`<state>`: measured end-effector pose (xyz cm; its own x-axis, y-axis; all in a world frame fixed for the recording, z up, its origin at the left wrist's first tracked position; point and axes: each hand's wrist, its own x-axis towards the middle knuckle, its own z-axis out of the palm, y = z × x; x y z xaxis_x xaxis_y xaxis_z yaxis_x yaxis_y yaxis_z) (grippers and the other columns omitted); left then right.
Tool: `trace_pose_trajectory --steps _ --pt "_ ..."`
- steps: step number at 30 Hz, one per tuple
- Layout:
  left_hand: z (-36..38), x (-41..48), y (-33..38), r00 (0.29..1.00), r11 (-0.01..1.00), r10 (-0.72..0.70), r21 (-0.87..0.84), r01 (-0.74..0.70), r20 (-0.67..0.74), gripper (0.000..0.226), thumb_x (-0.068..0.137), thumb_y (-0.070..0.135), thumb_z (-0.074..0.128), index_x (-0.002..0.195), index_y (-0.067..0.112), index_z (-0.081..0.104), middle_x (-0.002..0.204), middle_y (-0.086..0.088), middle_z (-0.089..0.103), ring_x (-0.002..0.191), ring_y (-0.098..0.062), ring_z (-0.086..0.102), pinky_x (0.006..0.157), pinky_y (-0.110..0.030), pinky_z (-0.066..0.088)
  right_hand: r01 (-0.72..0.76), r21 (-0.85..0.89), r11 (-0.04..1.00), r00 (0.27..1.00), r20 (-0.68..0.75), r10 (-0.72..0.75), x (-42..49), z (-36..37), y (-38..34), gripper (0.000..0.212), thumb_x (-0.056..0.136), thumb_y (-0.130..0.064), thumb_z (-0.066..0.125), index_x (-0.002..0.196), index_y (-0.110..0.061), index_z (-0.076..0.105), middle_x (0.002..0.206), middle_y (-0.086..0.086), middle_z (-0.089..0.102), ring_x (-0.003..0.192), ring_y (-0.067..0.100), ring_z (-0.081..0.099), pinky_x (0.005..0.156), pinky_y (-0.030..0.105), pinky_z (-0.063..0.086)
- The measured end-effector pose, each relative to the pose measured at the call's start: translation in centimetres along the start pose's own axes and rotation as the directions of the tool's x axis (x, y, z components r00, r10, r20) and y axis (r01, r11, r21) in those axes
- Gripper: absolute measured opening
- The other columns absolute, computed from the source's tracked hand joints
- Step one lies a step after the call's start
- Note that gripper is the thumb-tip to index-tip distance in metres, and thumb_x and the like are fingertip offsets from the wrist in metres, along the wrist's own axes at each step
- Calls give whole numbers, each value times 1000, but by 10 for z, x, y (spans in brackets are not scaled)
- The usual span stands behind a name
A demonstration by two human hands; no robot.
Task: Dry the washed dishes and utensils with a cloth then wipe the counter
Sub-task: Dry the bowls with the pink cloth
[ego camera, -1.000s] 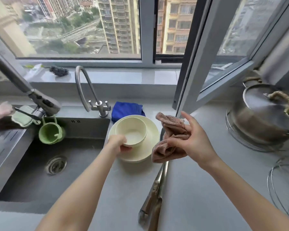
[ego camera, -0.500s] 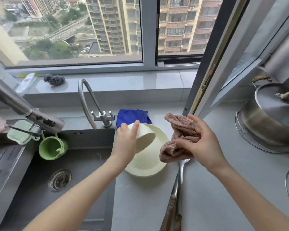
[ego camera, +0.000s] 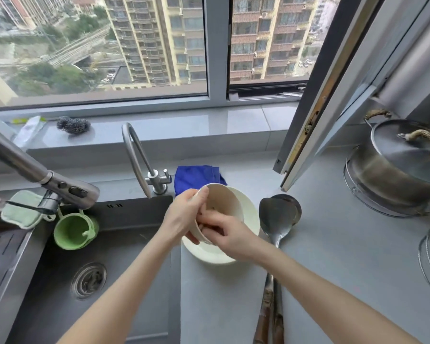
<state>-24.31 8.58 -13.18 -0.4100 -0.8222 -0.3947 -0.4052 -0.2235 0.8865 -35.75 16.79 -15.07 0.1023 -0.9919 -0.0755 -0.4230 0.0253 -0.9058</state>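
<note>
Right, the small cream round bowl (ego camera: 224, 202) was sitting upright on the wide cream plate (ego camera: 209, 254) a second ago. Now it is up and tipped on its side over that plate, at the grey worktop's (ego camera: 333, 269) left edge by the sink (ego camera: 60, 306). The left hand (ego camera: 184, 217) grips it round the rim and wall. The right hand (ego camera: 229, 234), which was holding the brown waffle cloth (ego camera: 212, 208) beside the plate, has plunged into the bowl, fingers curled on the cloth, of which only a scrap shows. So drying has begun. The plate looks untouched, as do the steel ladle and spatula (ego camera: 276, 219) just right of it. The bowl holds only fingers and cloth. I can't see what is in the green hanging cup (ego camera: 72, 232) in the sink.
</note>
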Motion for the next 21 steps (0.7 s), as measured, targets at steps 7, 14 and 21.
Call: trace_pose_trajectory --steps 7,14,21 --pt "-6 -17 1 935 987 -156 10 162 317 31 94 48 44 90 32 70 78 -4 73 53 -28 67 39 -36 51 679 -680 277 729 582 -360 -2 -40 8 23 87 -19 55 95 -34 71 109 -13 67 114 15 57 100 43 39" --pt "6 -20 10 980 988 -153 56 147 129 48 93 48 49 104 4 66 85 -15 64 60 -31 62 38 -35 51 109 -734 670 982 183 41 -19 -16 -18 28 94 -21 51 118 -20 65 110 1 68 98 24 61 78 31 42" --pt "0 -26 -11 946 945 -286 -122 305 150 52 91 58 42 117 17 61 104 -15 67 77 -33 67 44 -34 52 -371 474 799 904 -14 428 -42 -44 -56 17 93 -5 53 96 -5 70 69 2 65 60 12 59 48 21 46"
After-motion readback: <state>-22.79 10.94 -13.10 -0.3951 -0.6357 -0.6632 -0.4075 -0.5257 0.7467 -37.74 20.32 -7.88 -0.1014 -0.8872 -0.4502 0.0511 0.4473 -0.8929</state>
